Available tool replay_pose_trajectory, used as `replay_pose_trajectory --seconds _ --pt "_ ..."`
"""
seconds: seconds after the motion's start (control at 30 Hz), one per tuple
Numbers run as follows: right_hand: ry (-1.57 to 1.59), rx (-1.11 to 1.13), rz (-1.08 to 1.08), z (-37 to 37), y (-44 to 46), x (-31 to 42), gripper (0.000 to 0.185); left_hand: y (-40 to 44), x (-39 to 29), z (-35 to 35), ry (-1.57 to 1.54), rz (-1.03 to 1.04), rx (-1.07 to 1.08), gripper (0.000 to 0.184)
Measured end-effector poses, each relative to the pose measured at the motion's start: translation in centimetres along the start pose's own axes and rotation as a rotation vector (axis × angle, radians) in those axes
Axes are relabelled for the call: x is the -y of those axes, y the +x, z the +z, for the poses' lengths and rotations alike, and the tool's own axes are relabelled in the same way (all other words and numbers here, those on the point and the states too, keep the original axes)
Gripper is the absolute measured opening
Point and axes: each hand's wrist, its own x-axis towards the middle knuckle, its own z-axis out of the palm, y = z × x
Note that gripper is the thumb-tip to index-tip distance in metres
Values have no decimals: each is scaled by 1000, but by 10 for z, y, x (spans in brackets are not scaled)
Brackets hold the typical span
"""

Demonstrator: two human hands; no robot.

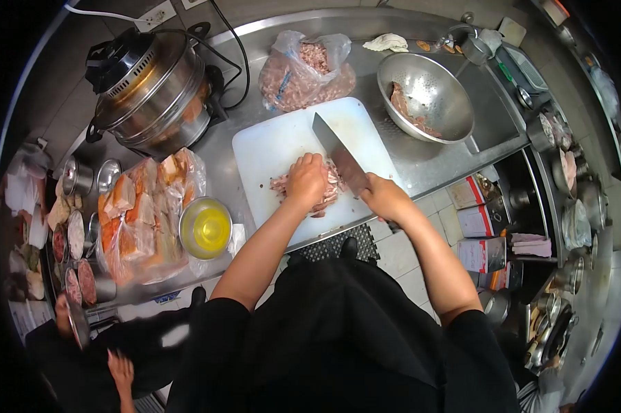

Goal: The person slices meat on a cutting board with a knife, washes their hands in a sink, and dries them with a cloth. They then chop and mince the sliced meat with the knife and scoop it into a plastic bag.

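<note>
My right hand point(386, 199) is wrapped round the handle of a large knife point(339, 153), whose blade slants up and left over the white cutting board point(269, 141). Beside the blade, my left hand point(307, 179) presses down on a pile of chopped meat point(329, 196), its fingers curled and close together. Small meat bits lie around the pile on the board. Behind the board sits a plastic bag of minced meat point(307, 79). A steel colander point(437, 96) with a few meat pieces stands at the back right.
A large steel cooker point(155, 103) stands back left. Bagged meat blocks point(142, 224) and a bowl of yellow liquid point(211, 229) are left of the board. A co-worker's hand point(121, 370) shows at lower left. The sink point(493, 103) lies right of the colander.
</note>
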Motion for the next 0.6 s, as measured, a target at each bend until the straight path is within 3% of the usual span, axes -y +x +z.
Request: replay_pose_trajectory --seconds 0.2,0.37,0.43,0.6 --pt "-20 228 62 -11 -41 9 31 3 -5 -2 54 -2 35 16" --pt "89 88 40 51 26 -1 31 3 -4 -3 19 24 16 14" --pt "87 25 -12 46 32 3 32 0 -3 -1 -8 46 -27 12" --pt "30 185 32 -12 -13 18 34 2 -3 -3 73 -8 5 18"
